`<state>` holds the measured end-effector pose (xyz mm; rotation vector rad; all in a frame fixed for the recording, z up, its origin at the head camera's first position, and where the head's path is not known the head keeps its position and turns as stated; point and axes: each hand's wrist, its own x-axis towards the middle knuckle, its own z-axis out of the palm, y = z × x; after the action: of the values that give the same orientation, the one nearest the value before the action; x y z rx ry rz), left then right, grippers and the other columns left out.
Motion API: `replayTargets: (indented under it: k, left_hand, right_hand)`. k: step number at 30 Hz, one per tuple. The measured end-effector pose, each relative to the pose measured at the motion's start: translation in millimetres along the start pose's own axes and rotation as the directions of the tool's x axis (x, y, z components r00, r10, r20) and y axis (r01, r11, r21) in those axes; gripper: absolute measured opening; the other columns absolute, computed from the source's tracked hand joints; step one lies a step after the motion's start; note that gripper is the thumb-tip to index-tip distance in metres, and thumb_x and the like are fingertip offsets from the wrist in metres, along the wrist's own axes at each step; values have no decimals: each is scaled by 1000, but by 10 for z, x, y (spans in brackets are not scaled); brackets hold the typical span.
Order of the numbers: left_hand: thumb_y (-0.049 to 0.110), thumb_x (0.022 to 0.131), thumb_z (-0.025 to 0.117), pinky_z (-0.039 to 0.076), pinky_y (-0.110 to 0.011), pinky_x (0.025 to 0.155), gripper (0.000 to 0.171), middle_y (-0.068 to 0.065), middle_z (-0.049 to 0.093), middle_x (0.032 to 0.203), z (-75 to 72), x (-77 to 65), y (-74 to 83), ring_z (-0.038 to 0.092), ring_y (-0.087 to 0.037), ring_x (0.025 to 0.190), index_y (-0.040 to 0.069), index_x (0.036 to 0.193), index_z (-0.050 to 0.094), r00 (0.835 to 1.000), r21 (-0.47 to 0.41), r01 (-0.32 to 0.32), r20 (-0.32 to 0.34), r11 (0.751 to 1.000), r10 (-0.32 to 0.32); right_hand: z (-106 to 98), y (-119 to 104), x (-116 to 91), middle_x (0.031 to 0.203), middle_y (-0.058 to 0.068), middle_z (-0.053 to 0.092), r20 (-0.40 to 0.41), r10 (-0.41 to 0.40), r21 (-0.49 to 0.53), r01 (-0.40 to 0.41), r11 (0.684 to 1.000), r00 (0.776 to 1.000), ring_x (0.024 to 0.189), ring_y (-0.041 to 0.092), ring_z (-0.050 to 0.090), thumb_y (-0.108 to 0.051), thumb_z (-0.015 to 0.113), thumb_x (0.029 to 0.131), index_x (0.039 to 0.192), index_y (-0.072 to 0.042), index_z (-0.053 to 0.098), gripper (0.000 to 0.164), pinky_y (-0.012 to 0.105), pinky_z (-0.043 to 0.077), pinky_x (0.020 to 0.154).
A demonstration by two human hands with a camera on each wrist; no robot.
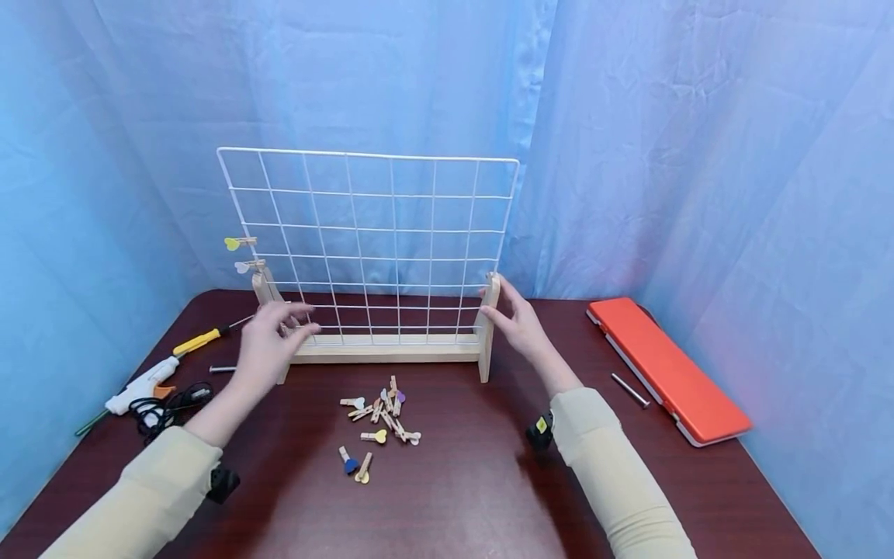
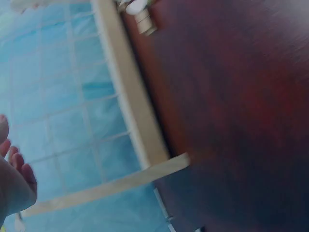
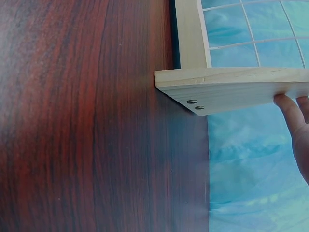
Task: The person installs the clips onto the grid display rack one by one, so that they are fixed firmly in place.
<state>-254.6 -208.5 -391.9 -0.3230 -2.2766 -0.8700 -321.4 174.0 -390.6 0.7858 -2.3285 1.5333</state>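
Note:
A white wire grid (image 1: pixel 370 229) stands upright in a wooden stand (image 1: pixel 394 353) on the dark red table. My right hand (image 1: pixel 520 322) grips the stand's right side post (image 3: pixel 231 89), thumb in front and fingers reaching behind it. In front of the left side post, my left hand (image 1: pixel 268 345) hovers with loosely bent fingers and nothing visible in them. Two small clothespins, one with a yellow heart (image 1: pixel 233 244) and one with a white heart (image 1: pixel 242 267), are clipped to the grid's left edge. Several heart clothespins (image 1: pixel 380 436) lie scattered in front of the stand.
At the left lie a yellow-handled screwdriver (image 1: pixel 199 341), a white glue gun (image 1: pixel 143 386) with a black cord (image 1: pixel 168 407), and a bolt (image 1: pixel 222 369). To the right, a long orange case (image 1: pixel 670 369) sits beside another bolt (image 1: pixel 631 390). Blue curtains (image 1: pixel 447 78) surround the table.

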Motion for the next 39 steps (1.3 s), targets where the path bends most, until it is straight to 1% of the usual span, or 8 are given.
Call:
replayTargets:
  k: [2, 5, 11, 18, 21, 29, 37, 39]
  left_hand:
    - [18, 71, 75, 41, -27, 57, 31, -6, 60, 85, 104, -98, -19, 53, -18, 72, 9, 99, 67, 995, -5, -23, 100, 1000, 24]
    - [15, 70, 75, 45, -33, 64, 32, -7, 62, 88, 255, -232, -49, 56, -21, 77, 5, 99, 66, 967, -55, -47, 247, 997, 59]
    - [18, 72, 73, 43, -35, 75, 22, 1, 64, 88, 509, -438, -73, 54, -17, 84, 12, 92, 68, 847, -78, -94, 517, 993, 120]
    - [22, 73, 72, 43, -30, 70, 13, 7, 63, 80, 619, -496, -150, 53, -12, 77, 17, 85, 69, 740, -107, -85, 658, 991, 135]
    - [22, 74, 71, 45, -28, 67, 10, 7, 61, 78, 623, -499, -188, 54, -11, 75, 17, 83, 69, 707, -134, -80, 691, 988, 151]
    - [18, 75, 70, 44, -26, 63, 7, 10, 55, 72, 635, -485, -202, 52, -9, 69, 19, 77, 63, 678, -166, -109, 709, 980, 196]
    - [20, 77, 69, 41, -19, 55, 8, 10, 54, 62, 521, -396, -152, 48, -3, 58, 18, 75, 61, 700, -158, -26, 702, 987, 131]
    - [21, 78, 69, 41, -20, 54, 9, 10, 54, 61, 460, -335, -127, 49, -4, 57, 19, 76, 61, 717, -168, -7, 686, 986, 122]
  right_hand:
    - [1, 0, -9, 114, 18, 57, -1, 7, 1, -7, 1000, 1000, 111, 29, 50, -4, 57, 86, 136, -8, 35, 55, 34, 44, 87]
    - [1, 0, -18, 113, 18, 57, -2, 12, -1, -12, 1000, 1000, 110, 28, 51, -5, 57, 85, 136, -9, 35, 55, 31, 44, 86]
    - [-4, -9, -7, 114, 21, 56, -1, 3, -3, -3, 1000, 1000, 108, 28, 51, -5, 57, 86, 136, -8, 34, 55, 33, 45, 85]
    - [16, -26, -12, 114, 16, 57, 7, 8, -13, -8, 1000, 1000, 108, 28, 51, -6, 57, 86, 137, -9, 34, 56, 37, 45, 85]
    - [25, -29, -13, 115, 15, 56, 11, 11, -8, -11, 1000, 1000, 108, 27, 51, -7, 57, 86, 137, -12, 34, 56, 39, 44, 86]
    - [30, -39, 5, 115, 19, 55, 17, -9, 3, 9, 1000, 1000, 110, 34, 50, -4, 56, 86, 137, -8, 33, 56, 46, 42, 87]
    - [44, -46, -4, 115, 23, 54, 16, 0, 9, 0, 1000, 1000, 112, 33, 48, -3, 56, 86, 137, -9, 33, 57, 42, 42, 88]
    - [43, -50, 1, 115, 20, 55, 16, 6, 5, -7, 1000, 1000, 113, 30, 49, -4, 56, 86, 138, -10, 32, 57, 39, 43, 89]
